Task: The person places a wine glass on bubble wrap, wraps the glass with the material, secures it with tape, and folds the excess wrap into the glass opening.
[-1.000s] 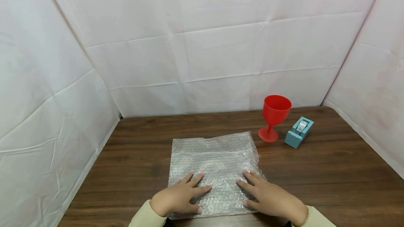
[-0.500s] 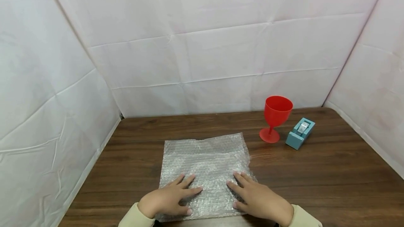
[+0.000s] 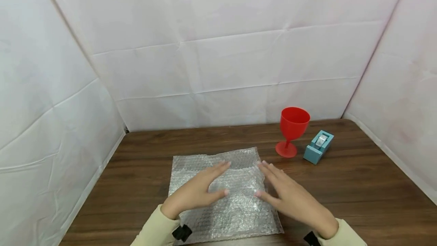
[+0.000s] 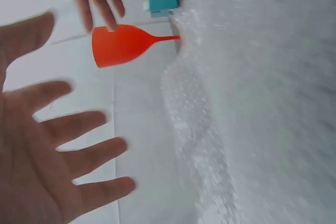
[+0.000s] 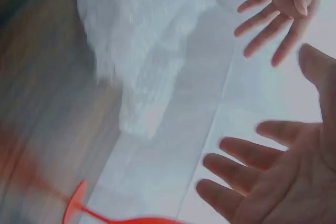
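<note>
A sheet of bubble wrap point(image 3: 235, 208) lies flat on the brown wooden table near its front edge. Over its left part my left hand point(image 3: 196, 191) is raised with fingers straight and thumb spread. My right hand point(image 3: 295, 198) hovers over the sheet's right edge in the same pose, palm facing the other. Both wrist views show spread fingers with nothing between them: the left hand point(image 4: 58, 150) appears in one, the right hand point(image 5: 273, 166) in the other. A red plastic goblet point(image 3: 294, 124) stands upright beyond the sheet's far right corner.
Right of the goblet sits a small blue tape dispenser point(image 3: 318, 147) with a roll of clear tape. White cloth walls point(image 3: 205, 67) enclose the wooden table point(image 3: 143, 185) at the back and both sides.
Both hands pressed on the bubble wrap earlier, and the sheet slid left between the first two frames. Now they have lifted off it and turned their palms inward. Goblet and dispenser stay put.
</note>
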Available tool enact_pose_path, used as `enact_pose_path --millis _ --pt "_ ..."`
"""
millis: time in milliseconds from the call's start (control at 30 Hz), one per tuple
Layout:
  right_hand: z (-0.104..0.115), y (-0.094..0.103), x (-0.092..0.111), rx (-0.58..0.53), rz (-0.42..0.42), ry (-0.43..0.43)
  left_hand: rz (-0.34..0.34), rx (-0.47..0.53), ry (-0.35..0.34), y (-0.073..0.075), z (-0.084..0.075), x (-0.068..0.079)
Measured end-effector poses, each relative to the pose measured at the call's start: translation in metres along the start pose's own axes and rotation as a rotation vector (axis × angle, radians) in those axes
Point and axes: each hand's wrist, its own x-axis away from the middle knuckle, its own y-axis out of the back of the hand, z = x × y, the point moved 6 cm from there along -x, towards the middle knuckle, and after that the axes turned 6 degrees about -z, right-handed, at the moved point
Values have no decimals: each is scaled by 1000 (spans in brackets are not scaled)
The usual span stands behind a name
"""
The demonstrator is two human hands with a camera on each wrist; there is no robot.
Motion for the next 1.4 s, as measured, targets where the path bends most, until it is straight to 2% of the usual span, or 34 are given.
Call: enact_pose_path --millis 133,267,367,467,633,900,1167,1400 --pt "-15 24 -5 -99 -143 -50 -147 124 33 7 -5 -25" --pt "-33 50 -9 -194 -302 -118 -241 227 57 7 -8 -52" --pt "-48 66 -9 -254 -404 -160 -266 291 46 3 -11 -74" --pt "-65 76 -10 -327 -450 -199 -267 355 44 -3 -12 -97" --pt "-91 78 -17 -451 -453 -241 -260 427 52 -16 -10 -129" --pt "-125 70 -33 -581 -418 -308 -247 534 75 -36 -7 -165" --pt "-148 67 -47 -651 -409 -340 -221 588 67 -50 -12 -192" --pt "-162 58 -55 -667 -381 -356 -211 640 53 -60 -13 -204"
